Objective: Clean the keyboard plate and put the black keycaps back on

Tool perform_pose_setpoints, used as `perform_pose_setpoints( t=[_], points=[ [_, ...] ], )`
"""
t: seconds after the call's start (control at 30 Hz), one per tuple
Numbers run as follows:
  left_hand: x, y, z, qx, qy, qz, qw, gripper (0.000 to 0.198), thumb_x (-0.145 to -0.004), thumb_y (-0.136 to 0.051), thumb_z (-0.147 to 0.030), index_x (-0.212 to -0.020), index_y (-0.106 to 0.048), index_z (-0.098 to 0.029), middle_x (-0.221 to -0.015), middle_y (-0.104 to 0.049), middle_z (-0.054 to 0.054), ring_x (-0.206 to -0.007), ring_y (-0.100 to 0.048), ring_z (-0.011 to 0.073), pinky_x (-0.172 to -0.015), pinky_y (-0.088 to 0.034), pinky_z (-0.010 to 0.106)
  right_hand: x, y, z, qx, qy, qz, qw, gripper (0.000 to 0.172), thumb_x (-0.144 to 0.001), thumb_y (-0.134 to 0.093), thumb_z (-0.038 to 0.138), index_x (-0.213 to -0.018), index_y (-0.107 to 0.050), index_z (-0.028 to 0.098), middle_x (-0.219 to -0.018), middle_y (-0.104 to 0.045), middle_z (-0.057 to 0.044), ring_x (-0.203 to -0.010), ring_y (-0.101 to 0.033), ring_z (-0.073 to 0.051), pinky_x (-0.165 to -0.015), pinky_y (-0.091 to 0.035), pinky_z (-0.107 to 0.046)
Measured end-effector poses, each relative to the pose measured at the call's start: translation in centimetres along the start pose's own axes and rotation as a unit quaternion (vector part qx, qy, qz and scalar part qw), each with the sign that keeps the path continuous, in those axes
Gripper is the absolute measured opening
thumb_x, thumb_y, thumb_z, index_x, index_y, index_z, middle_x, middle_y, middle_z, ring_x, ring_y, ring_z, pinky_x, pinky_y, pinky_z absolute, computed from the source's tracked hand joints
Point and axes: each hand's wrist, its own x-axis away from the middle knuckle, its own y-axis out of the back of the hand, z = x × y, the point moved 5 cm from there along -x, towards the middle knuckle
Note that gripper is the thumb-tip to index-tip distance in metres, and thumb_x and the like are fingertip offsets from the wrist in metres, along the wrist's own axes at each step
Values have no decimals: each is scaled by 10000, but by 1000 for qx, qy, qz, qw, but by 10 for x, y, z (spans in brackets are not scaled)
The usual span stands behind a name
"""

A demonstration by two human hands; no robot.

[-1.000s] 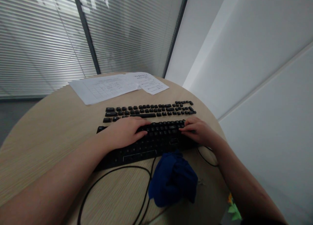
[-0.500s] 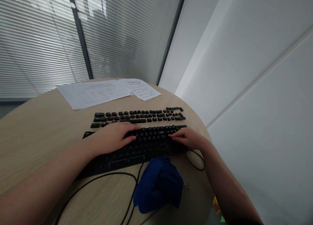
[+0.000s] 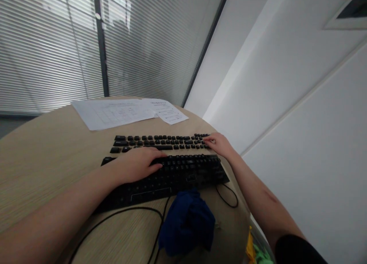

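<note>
A black keyboard lies on the round wooden table, its near part without keycaps and some caps along its far edge. My left hand rests on its left half, thumb and fingers apart, holding nothing. Beyond the keyboard, loose black keycaps stand in rows. At the right end of these rows is my right hand, its thumb and fingertips brought together; whatever is between them is too small to make out.
A crumpled blue cloth and a black cable lie in front of the keyboard. Printed papers are at the table's far side. Yellow and green items show below the right edge.
My right hand has left the keyboard's right part and moved away from me to the right end of the loose keycap rows. My left hand stays on the keyboard. The view has shifted slightly.
</note>
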Motion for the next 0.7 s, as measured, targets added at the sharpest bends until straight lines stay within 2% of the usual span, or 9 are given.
perform_pose_setpoints(
  t=[0.1, 0.27, 0.4, 0.57, 0.7],
  points=[
    [0, -1, 1, -3, 2, 3, 1000, 397, -936, -536, -361, -1285, -695, -256, -1259, -719, 88, -1135, -681, 293, -1027, -504, 437, -36, -14, -15, 72, -30, 71, 994, 221, -946, -631, 252, -1069, -809, 211, -1074, -770, -74, -1029, -674, -204, -942, -483, -298],
    [0, 0, -1, -12, 11, 13, 1000, 395, -932, -553, -342, -1289, -694, -250, -1247, -722, 90, -1151, -672, 298, -1031, -502, 438, -74, -31, -25, 101, -67, 139, 983, 221, -919, -670, 275, -1085, -812, 246, -1037, -788, -35, -927, -706, -179, -826, -503, -243],
    [1, 2, -3, -7, 9, 8, 1000, 371, -930, -565, -335, -1263, -709, -257, -1214, -730, 93, -1118, -684, 300, -1003, -517, 441, -91, -37, -28, 119, -69, 165, 977, 245, -909, -689, 310, -1121, -801, 259, -1050, -787, -31, -972, -702, -187, -844, -502, -246],
    [1, 2, -5, -9, 6, 7, 1000, 354, -930, -567, -323, -1246, -715, -261, -1190, -731, 93, -1085, -693, 296, -965, -534, 430, -104, -49, -32, 132, -64, 189, 971, 160, -861, -737, 289, -991, -823, 252, -1019, -789, -33, -970, -706, -203, -838, -506, -256],
    [1, 1, -4, -4, 4, 1, 1000, 353, -924, -578, -319, -1244, -718, -271, -1188, -733, 88, -1084, -694, 290, -966, -534, 429, -111, -57, -32, 129, -62, 183, 973, 208, -858, -742, 296, -1051, -811, 262, -1035, -784, -34, -985, -703, -205, -858, -508, -262]
  ],
)
